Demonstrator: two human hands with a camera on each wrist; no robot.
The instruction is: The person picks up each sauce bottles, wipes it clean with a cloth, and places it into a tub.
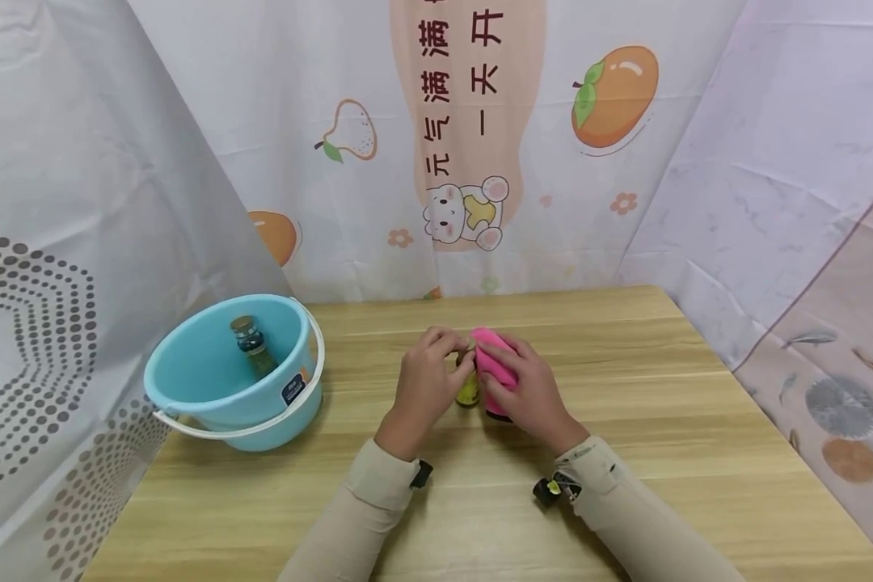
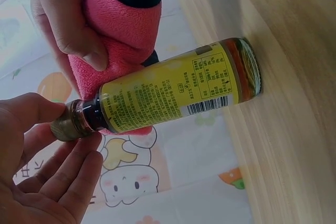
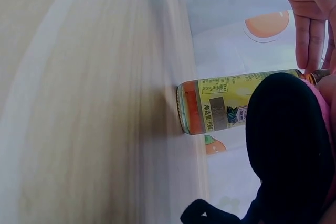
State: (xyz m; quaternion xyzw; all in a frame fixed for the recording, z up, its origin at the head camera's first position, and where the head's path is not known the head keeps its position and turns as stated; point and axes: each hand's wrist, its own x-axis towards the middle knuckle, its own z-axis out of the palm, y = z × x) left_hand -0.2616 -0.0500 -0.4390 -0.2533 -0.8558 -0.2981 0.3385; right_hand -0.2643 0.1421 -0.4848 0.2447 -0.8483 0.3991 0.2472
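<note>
A small glass bottle (image 1: 469, 393) with a yellow label and a gold cap stands upright on the table. With thumb and fingers my left hand (image 1: 425, 386) pinches its cap (image 2: 66, 128). My right hand (image 1: 533, 396) grips a fuzzy pink cloth (image 1: 496, 368) with a black part (image 3: 289, 145), its fingers curled over it. In the left wrist view the cloth lies against the bottle's far side, close under the neck. The bottle's yellow label (image 2: 173, 90) carries print and a barcode. The black part hides some of the bottle in the right wrist view.
To the left on the wooden table (image 1: 662, 388) stands a light blue bucket (image 1: 204, 368) with a white handle (image 1: 262, 424). Another capped bottle (image 1: 253, 343) leans inside it. A printed curtain (image 1: 553, 202) hangs along the table's back edge.
</note>
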